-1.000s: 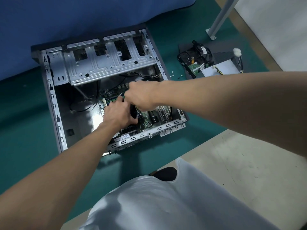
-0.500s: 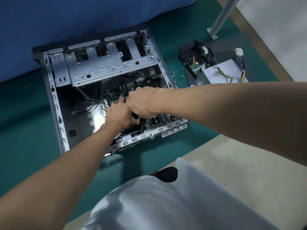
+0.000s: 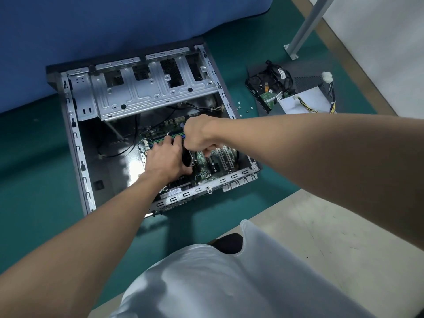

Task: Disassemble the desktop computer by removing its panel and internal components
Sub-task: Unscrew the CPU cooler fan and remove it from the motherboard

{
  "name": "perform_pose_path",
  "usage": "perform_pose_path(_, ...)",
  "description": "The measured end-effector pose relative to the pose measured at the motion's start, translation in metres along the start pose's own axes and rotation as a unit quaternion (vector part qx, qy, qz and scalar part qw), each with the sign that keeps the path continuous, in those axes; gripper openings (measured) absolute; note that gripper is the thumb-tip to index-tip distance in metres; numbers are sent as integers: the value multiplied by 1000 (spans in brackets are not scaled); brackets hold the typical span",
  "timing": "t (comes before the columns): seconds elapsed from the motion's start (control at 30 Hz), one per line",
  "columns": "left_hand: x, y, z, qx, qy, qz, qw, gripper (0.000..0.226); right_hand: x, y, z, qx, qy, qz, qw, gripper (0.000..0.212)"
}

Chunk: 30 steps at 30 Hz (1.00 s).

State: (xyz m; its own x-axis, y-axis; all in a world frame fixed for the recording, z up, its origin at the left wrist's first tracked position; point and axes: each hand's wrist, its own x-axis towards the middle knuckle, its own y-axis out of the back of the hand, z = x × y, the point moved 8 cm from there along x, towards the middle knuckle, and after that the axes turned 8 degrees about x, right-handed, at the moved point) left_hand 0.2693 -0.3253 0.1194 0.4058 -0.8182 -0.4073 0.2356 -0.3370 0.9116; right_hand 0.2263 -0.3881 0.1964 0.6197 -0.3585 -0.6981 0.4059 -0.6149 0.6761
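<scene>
Your right hand's fingers [image 3: 207,152] are curled into a fist low over the motherboard [image 3: 205,167], and they seem clamped on the top of a black object [image 3: 187,157] that sticks out below the fist. I cannot tell what that object is. Your right hand [image 3: 198,137] sits just beyond your left hand [image 3: 164,159], the two touching or nearly so, with the black object between them.

Your left fingers [image 3: 169,141] are bent forward over the board towards the long memory slots, and your thumb lies at the near end of the black object. Whether that hand grips anything is hidden under the palm, so I cannot tell.

The computer case [image 3: 76,143] lies on its side on the green tabletop [image 3: 34,180], its panel off and the open side facing up. Its far edge rests against a blue cloth [image 3: 91,31]. The metal drive cage [image 3: 156,90] spans the far half of the case, and the motherboard fills the near right corner.

To the right of the case, well apart from it, a hard drive [image 3: 263,88] and a power supply [image 3: 302,103] with its cables lie together. A few loose screws [image 3: 243,109] lie between them and the case. A white post [image 3: 307,26] stands behind them. Your white shirt [image 3: 229,283] fills the bottom of the view.
</scene>
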Motion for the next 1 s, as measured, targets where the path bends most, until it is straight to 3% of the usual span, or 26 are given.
perform_pose_path(0.1,-1,0,0,3,2,-1,1000,83,-5,0,-7,-98,24,-3,995,28)
perform_pose_path(0.2,-1,-1,1,-1,2,2,1000,83,-13,-1,-14,-169,63,21,983,7)
perform_pose_path(0.27,-1,-2,1,-7,3,1,1000,84,-17,-7,-21,-244,119,37,962,27)
perform_pose_path(0.37,-1,-2,0,-18,7,2,1000,83,-20,-19,-32,-357,211,45,909,27)
perform_pose_path(0.4,-1,-1,0,-17,5,4,1000,83,-20,-19,-32,-354,222,52,907,26)
perform_pose_path(0.53,-1,-1,0,-6,-3,6,1000,86,-17,-2,-14,-173,125,58,975,22)
perform_pose_path(0.6,-1,-1,0,-7,-7,5,1000,87,-12,1,2,-31,28,57,998,35)
perform_pose_path(0.7,-1,0,1,-10,-8,4,1000,88,-11,-3,15,90,-56,7,994,29)
perform_pose_path(0.8,-2,0,2,-4,-8,5,1000,89,-14,-7,13,141,-55,-37,988,25)
perform_pose_path(0.9,-2,0,2,-5,-7,5,1000,88,-16,-7,2,-76,-10,-11,997,13)
perform_pose_path(1.0,-2,0,2,-5,-6,6,1000,86,-21,-14,-18,-283,87,31,955,23)
